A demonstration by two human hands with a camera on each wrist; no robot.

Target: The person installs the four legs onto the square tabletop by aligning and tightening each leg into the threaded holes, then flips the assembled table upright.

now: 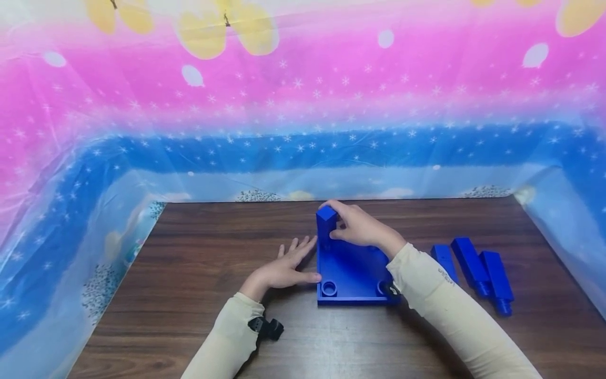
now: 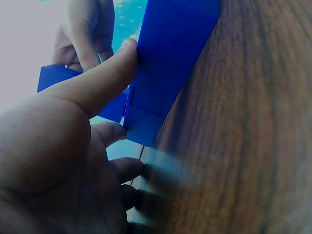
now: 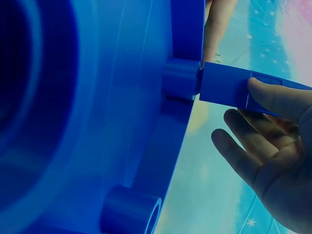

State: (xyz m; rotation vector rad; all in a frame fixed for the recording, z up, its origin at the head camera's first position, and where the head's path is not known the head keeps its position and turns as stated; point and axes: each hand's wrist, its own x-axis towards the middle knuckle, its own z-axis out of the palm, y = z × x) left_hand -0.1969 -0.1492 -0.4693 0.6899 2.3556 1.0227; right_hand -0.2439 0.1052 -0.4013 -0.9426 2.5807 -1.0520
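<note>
A blue square base [image 1: 352, 273] with a raised rim and round corner sockets lies on the table, sockets upward. My right hand [image 1: 362, 227] grips a blue square leg [image 1: 325, 223] between thumb and fingers. The leg stands upright at the far left corner; in the right wrist view its end meets a socket [image 3: 179, 79], its joint hidden inside. My left hand [image 1: 286, 269] rests against the base's left side, fingers extended, with the thumb [image 2: 109, 73] touching the side wall in the left wrist view.
Right of the base lie three more blue legs [image 1: 470, 263], at least two with a narrower, round end. Wooden table [image 1: 189, 295] surrounds everything. A printed pink and blue cloth [image 1: 303, 131] hangs behind and at the sides. My right forearm passes over the base's right edge.
</note>
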